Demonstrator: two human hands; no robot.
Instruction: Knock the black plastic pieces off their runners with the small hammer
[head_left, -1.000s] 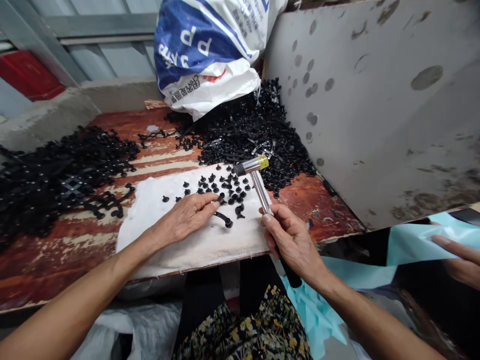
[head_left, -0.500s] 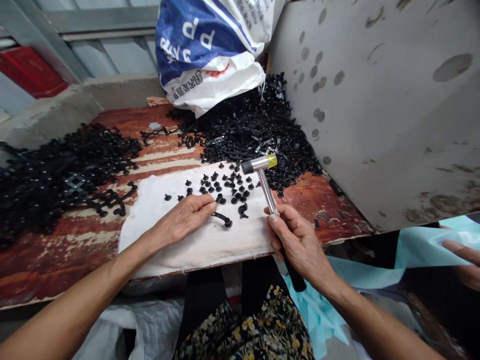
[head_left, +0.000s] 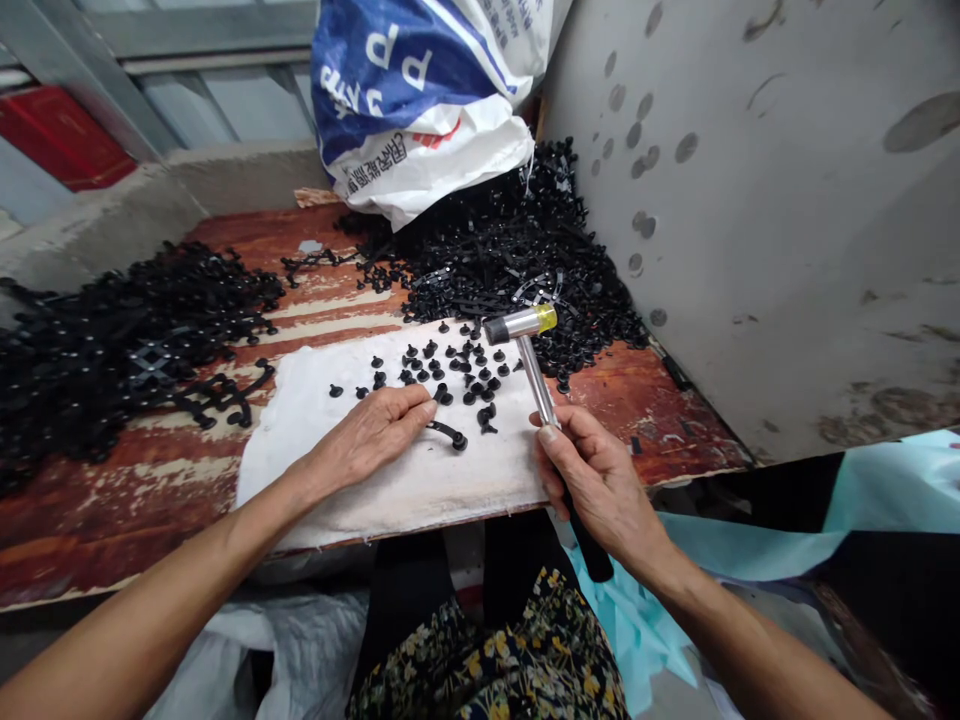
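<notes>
My left hand (head_left: 386, 428) is closed on a black linkage piece (head_left: 448, 434) with round ends, low over a white cloth (head_left: 330, 510); my fingers hide part of it. In my right hand (head_left: 589, 465) is a small mallet (head_left: 534, 375), gripped around its handle. Its metal head has one black face and one yellow face, and it is held above the cloth's right side. Several loose black studs (head_left: 469, 368) with round bases are scattered on the cloth, beyond my left hand.
A large heap of black parts (head_left: 502, 250) lies at the back, under a blue and white sack (head_left: 420, 110). Another pile of black linkages (head_left: 112, 350) covers the left of the worn red board (head_left: 322, 320). A spotted grey panel (head_left: 750, 230) rises on the right, above pale turquoise sheeting (head_left: 885, 490).
Both hands keep nearly the same pose, with the linkage piece and the mallet still held. Another person's hand at the right edge has gone out of view, and the turquoise sheeting there has shifted.
</notes>
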